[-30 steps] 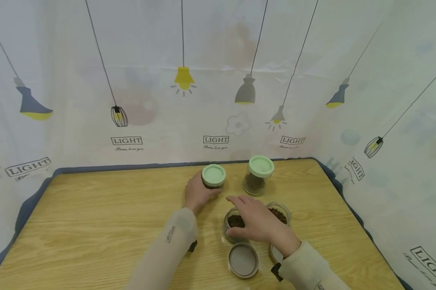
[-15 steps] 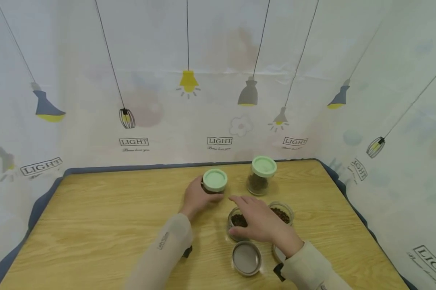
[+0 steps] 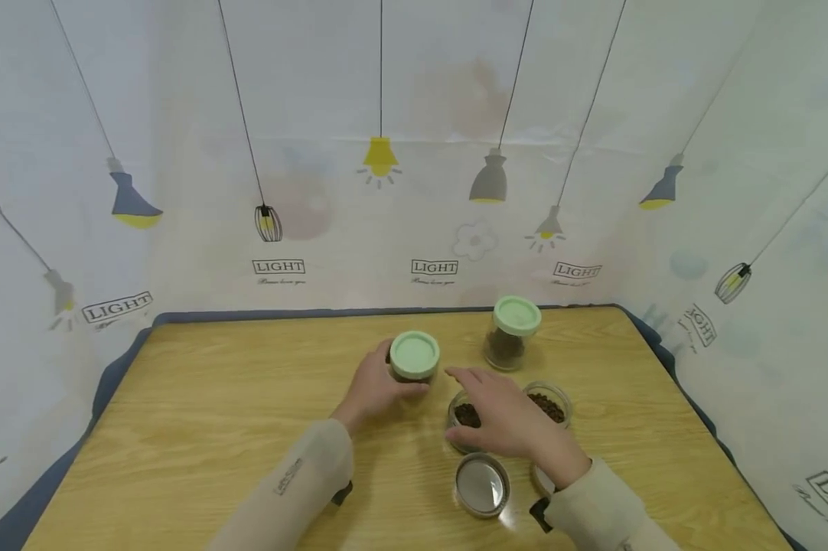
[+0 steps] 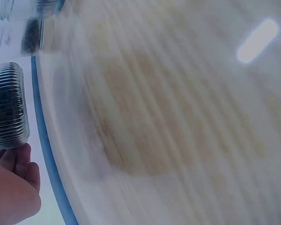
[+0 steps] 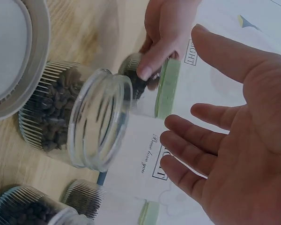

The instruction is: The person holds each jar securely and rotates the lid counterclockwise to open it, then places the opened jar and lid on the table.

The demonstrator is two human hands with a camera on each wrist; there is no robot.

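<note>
My left hand (image 3: pixel 375 389) grips a ribbed glass jar with a pale green lid (image 3: pixel 415 355); dark contents show through its glass (image 4: pixel 9 105) in the left wrist view. My right hand (image 3: pixel 509 413), fingers spread and holding nothing, hovers above an uncapped jar of dark pieces (image 3: pixel 466 415). In the right wrist view the palm (image 5: pixel 253 140) faces the open jar (image 5: pixel 61 112), and the left hand (image 5: pixel 166 33) holds the green-lidded jar (image 5: pixel 167 89) beyond. Another open jar (image 3: pixel 548 403) stands to the right, partly behind the right hand.
A second green-lidded jar (image 3: pixel 512 334) stands near the back edge of the wooden table (image 3: pixel 249 398). One round lid (image 3: pixel 482 485) lies in front of the open jars, and another (image 3: pixel 543 482) is partly hidden by the right wrist. A printed cloth (image 3: pixel 345 252) hangs behind.
The left hand has brought the green-lidded jar a little nearer to the body, still gripping it. The right hand keeps its place over the open jars. The head view has shifted slightly.
</note>
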